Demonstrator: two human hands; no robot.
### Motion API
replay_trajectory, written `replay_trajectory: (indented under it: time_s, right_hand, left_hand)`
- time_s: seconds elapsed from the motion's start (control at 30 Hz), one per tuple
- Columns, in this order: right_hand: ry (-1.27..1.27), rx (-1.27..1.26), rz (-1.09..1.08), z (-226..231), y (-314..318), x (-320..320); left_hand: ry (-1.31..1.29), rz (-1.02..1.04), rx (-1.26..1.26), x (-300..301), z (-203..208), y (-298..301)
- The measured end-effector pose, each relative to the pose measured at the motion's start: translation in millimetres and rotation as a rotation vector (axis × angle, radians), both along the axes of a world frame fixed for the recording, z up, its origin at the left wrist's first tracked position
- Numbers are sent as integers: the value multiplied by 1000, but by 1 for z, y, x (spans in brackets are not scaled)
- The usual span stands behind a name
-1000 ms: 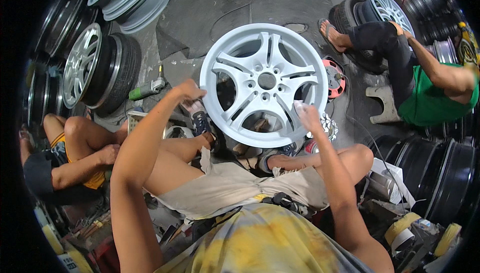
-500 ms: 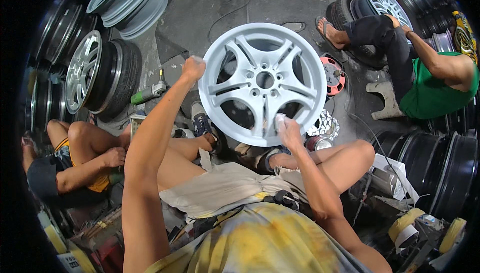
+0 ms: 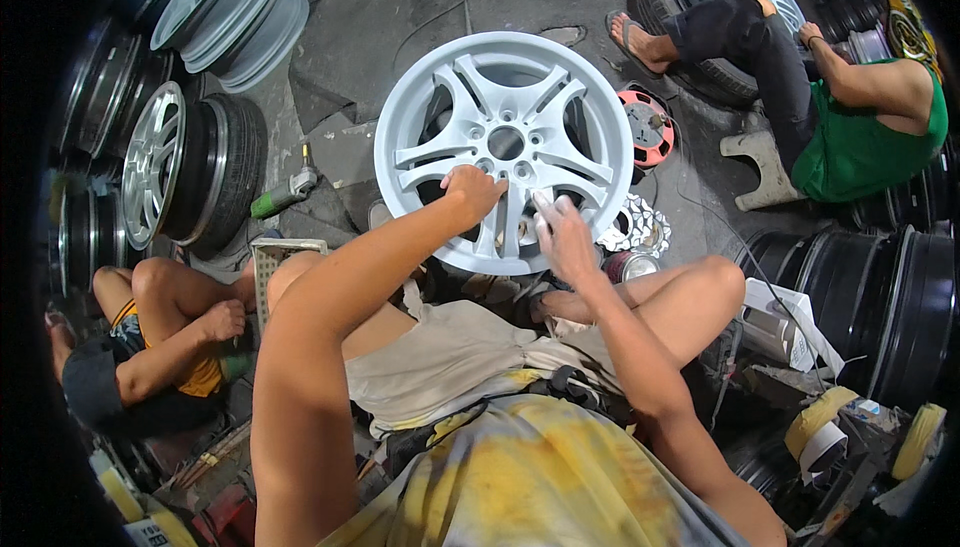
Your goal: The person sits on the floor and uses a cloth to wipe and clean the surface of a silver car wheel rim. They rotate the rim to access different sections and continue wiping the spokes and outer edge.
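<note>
Wheel [image 3: 530,154] face-up before the person. Left hand [image 3: 474,193] curled at lower spokes [image 3: 514,213], cannot tell if pinching; right hand [image 3: 570,237] loosely spread beside it. Step, judged: handwork on spokes; next move calls for even touch.

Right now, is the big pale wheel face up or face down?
Face up: the wheel shows its spoked side and round centre hole to the downward-looking camera. Whether it sits level, I cannot tell.
</note>
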State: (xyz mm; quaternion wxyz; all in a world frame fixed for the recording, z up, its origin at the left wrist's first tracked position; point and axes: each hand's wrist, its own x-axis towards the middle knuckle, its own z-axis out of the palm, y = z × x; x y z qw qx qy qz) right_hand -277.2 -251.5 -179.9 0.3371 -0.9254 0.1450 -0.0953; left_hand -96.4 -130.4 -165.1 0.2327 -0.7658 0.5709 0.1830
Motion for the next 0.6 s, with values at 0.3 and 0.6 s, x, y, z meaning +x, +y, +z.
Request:
replay_trajectory:
  time_s: [0.3, 0.6]
  right_hand:
    - [93, -29, 1, -5, 8, -16]
    - [-11, 13, -8, 26, 15, 30]
  left_hand:
    - [-305, -92, 125, -34, -12, -9]
    - [324, 57, 176, -61, 36, 11]
